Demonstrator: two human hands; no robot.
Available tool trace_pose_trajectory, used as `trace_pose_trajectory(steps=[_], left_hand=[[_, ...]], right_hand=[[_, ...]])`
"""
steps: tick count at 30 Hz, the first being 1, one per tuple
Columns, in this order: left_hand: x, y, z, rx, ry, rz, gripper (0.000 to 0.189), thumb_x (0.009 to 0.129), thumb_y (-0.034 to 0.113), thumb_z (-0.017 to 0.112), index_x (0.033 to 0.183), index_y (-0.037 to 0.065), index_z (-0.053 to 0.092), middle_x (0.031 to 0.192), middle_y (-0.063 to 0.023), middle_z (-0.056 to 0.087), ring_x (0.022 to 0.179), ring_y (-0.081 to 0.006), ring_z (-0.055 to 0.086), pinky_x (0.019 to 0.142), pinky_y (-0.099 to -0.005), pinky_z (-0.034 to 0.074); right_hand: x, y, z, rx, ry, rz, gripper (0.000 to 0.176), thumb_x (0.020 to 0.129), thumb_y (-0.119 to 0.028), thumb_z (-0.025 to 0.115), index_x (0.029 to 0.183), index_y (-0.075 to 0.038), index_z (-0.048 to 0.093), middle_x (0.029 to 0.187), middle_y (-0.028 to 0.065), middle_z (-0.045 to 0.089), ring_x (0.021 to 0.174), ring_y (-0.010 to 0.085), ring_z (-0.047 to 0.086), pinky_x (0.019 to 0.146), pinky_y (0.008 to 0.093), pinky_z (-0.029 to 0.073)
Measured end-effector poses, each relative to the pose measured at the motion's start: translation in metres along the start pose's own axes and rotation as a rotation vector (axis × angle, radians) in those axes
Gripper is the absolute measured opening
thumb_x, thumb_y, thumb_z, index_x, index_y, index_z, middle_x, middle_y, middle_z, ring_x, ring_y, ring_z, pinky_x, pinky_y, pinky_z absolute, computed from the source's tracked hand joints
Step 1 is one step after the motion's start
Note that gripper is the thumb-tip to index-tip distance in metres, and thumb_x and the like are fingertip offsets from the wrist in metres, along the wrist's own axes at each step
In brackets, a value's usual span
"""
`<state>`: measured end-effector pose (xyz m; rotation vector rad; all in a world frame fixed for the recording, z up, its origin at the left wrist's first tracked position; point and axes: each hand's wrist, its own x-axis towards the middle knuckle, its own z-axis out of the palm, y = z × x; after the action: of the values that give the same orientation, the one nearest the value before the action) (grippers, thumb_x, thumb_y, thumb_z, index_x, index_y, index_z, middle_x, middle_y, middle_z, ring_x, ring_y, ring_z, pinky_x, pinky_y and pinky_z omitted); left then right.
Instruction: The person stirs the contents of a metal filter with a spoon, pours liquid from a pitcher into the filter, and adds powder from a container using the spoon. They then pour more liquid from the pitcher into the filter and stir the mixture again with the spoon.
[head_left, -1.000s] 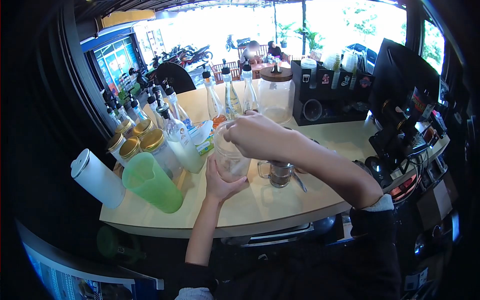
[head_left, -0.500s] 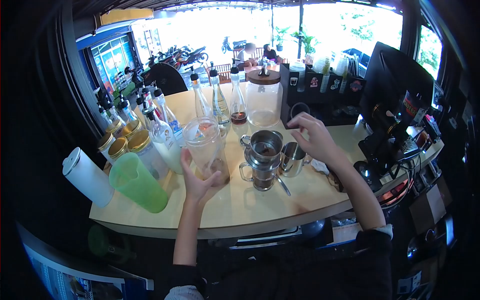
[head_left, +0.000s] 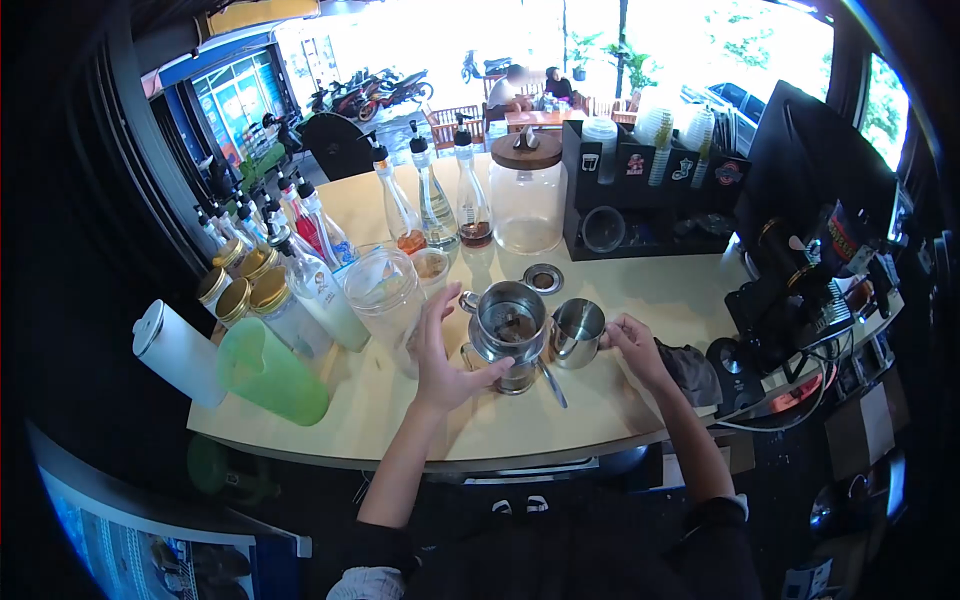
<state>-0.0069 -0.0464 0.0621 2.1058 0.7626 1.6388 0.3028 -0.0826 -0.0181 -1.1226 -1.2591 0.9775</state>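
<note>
A metal drip coffee filter (head_left: 511,318) sits on a glass mug (head_left: 517,378), with dark grounds or liquid visible inside. My left hand (head_left: 445,360) is at the filter's left side, fingers apart, the thumb reaching across its lower front; whether it touches the metal is hard to tell. My right hand (head_left: 637,350) has its fingers closed on the handle of a small steel pitcher (head_left: 577,335), which stands upright on the counter. A spoon (head_left: 553,385) lies between mug and pitcher. Behind the filter is a round metal filter lid (head_left: 543,279).
A large clear plastic jar (head_left: 383,300) stands left of my left hand. Further left are a green pitcher (head_left: 270,370), a white tumbler (head_left: 175,350) and several pump bottles (head_left: 435,205). A wooden-lidded glass jar (head_left: 527,205) and a black cup organizer (head_left: 640,225) stand behind.
My left hand has left the clear jar and moved right to the coffee filter. My right hand has come down from the air and closed on the steel pitcher's handle.
</note>
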Motion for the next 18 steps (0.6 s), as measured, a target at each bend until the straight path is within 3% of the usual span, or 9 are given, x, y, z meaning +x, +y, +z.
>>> trace_pose_trajectory(steps=[3,6,10,12,18], left_hand=[[0.008,-0.019,0.009,-0.206,-0.080,-0.102,0.109,0.053,0.031,0.090,0.141,0.004,0.030,0.124,-0.0140,0.052,0.118,-0.0261,0.049,0.103,-0.0406,0.037],[0.011,-0.027,0.012,-0.271,-0.200,-0.156,0.114,0.051,0.032,0.092,0.142,0.005,0.029,0.125,-0.0133,0.052,0.118,-0.0244,0.051,0.104,-0.0398,0.037],[0.009,-0.029,0.016,-0.266,-0.209,-0.222,0.115,0.049,0.032,0.092,0.142,0.007,0.030,0.124,-0.0125,0.053,0.114,-0.0230,0.054,0.101,-0.0390,0.040],[0.007,-0.029,0.017,-0.246,-0.205,-0.230,0.114,0.048,0.033,0.093,0.141,0.007,0.032,0.122,-0.0119,0.054,0.112,-0.0219,0.055,0.098,-0.0384,0.043],[0.006,-0.032,0.018,-0.263,-0.203,-0.198,0.112,0.048,0.034,0.092,0.139,0.006,0.034,0.124,-0.0121,0.052,0.111,-0.0224,0.056,0.098,-0.0379,0.043]], right_hand=[[0.005,0.009,0.004,0.110,0.031,-0.063,0.019,0.098,-0.017,0.050,0.083,-0.006,0.052,0.073,-0.0030,0.051,0.070,0.0052,0.047,0.070,0.0223,0.041],[0.007,-0.003,0.006,0.147,0.080,-0.090,0.019,0.098,-0.017,0.051,0.082,-0.006,0.051,0.072,-0.0032,0.049,0.069,0.0046,0.044,0.067,0.0218,0.038],[0.007,-0.034,0.000,0.103,0.090,-0.099,0.019,0.097,-0.017,0.052,0.081,-0.007,0.050,0.071,-0.0030,0.048,0.068,0.0050,0.045,0.065,0.0219,0.038],[0.009,-0.056,0.001,0.276,0.031,-0.114,0.018,0.097,-0.014,0.050,0.082,-0.007,0.049,0.071,-0.0025,0.047,0.067,0.0056,0.044,0.065,0.0209,0.037],[0.021,-0.113,0.004,0.031,0.074,-0.213,0.016,0.095,-0.014,0.055,0.081,-0.008,0.050,0.073,-0.0030,0.051,0.065,0.0041,0.046,0.061,0.0207,0.038]])
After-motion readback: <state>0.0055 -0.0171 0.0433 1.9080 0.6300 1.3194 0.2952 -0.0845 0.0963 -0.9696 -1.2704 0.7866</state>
